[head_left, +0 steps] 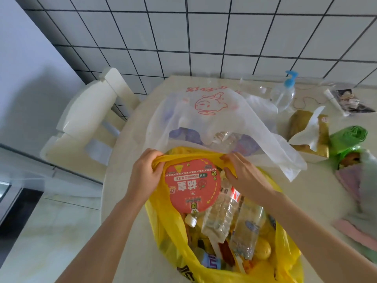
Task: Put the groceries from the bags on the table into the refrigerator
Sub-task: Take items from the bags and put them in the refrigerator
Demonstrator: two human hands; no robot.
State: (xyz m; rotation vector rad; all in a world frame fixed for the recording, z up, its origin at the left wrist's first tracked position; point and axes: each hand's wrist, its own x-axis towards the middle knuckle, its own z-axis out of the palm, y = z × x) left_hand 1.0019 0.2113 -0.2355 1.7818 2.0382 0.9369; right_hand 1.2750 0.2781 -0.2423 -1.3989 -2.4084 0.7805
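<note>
A yellow plastic bag lies open on the table in front of me. Inside it sit a round red-lidded instant noodle bowl, clear plastic bottles and other packets. My left hand grips the bag's far left rim. My right hand pinches the far right rim, and the two hold the mouth spread apart. Behind it lies a white translucent bag with a red print, holding another bottle and purple items.
A cream chair stands left of the table against the tiled wall. At the table's right are a pump bottle, a tissue box, a green bag roll and another bag of goods.
</note>
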